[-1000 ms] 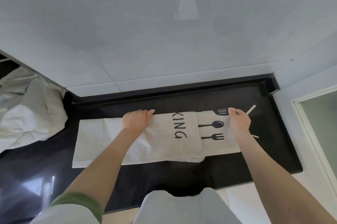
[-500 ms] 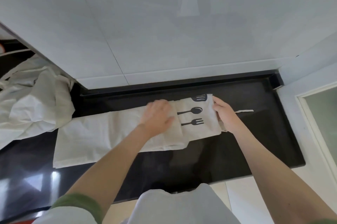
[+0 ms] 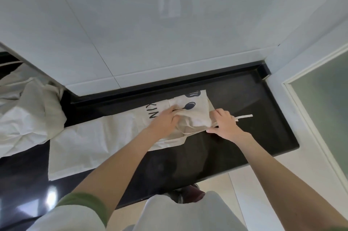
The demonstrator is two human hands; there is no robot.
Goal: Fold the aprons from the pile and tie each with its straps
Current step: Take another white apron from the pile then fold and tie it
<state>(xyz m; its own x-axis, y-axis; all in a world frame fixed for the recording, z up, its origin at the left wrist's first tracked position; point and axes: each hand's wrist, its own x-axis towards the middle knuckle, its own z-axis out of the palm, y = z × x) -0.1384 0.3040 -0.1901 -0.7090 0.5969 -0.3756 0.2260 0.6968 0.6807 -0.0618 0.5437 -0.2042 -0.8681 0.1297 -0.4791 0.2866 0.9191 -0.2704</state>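
Cream cotton apron [image 3: 116, 136] with black cutlery print lies folded at back of glossy black countertop [image 3: 244, 148], right end rolled. Left hand [image 3: 165, 122]: fingers curl into roll, stopping unrolling. Right hand [image 3: 225, 125]: bent fingers seemingly pinch thin cream strap [image 3: 244, 116], ready for tying.

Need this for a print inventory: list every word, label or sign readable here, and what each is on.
"KIN": black letters running sideways on the apron; any further letters are covered by the left hand.
Spoon pictogram, with part of another utensil sign above it, on the same apron; these carry no words.
No other text is visible.
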